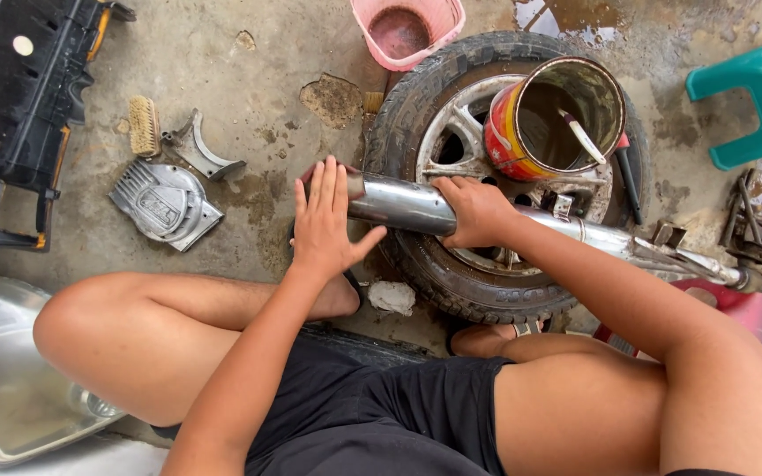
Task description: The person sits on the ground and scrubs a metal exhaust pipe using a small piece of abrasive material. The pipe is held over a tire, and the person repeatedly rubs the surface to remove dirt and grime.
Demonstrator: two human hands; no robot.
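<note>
Clearly you are mid-work on the chrome exhaust pipe (403, 204), which lies across the tyre and wheel (451, 273); your right hand (478, 211) is clamped around its middle, while your left hand (324, 220) lies flat and spread-fingered against its near end, gripping nothing; the metal looks shiny where you hold it, though how much remains I cannot tell; the painted tin can (553, 115) on the wheel holds murky liquid and a stick; the pink basket (407, 31) looks empty; the steel basin (2, 388) shows nothing inside.
</note>
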